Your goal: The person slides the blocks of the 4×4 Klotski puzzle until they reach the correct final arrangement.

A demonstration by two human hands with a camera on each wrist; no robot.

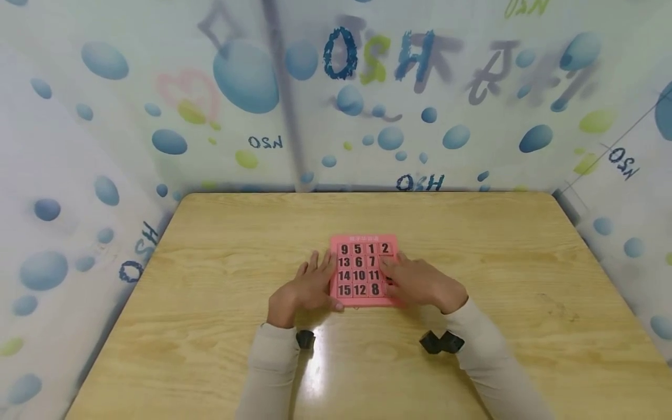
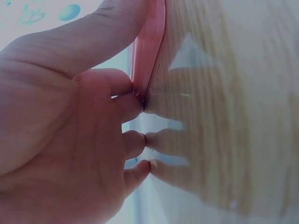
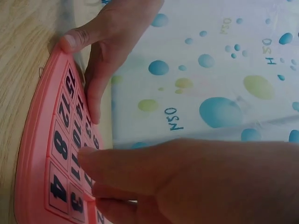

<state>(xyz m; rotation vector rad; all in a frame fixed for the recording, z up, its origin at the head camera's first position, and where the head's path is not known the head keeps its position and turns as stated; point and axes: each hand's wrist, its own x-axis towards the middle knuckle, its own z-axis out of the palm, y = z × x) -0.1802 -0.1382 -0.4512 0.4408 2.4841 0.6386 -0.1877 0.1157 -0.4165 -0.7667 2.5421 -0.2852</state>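
Note:
A pink number slide puzzle (image 1: 359,276) lies flat on the wooden table. Its tiles carry black numbers, with 9, 5, 1, 2 along the far row and 15, 12, 8 visible in the near one. My left hand (image 1: 311,286) rests at the puzzle's left edge, fingers spread and fairly straight, the thumb at its near left corner. Over the right-hand column is my right hand (image 1: 420,281), its thumb and fingers extended onto the tiles. It hides part of that column in the head view; in the right wrist view the 4 tile (image 3: 58,186) and 3 tile (image 3: 76,204) show.
The wooden table (image 1: 210,233) extends around the puzzle on all sides. Behind it stands a wall covering (image 1: 325,128) printed with blue and green drops. Small black devices (image 1: 441,342) sit at both wrists.

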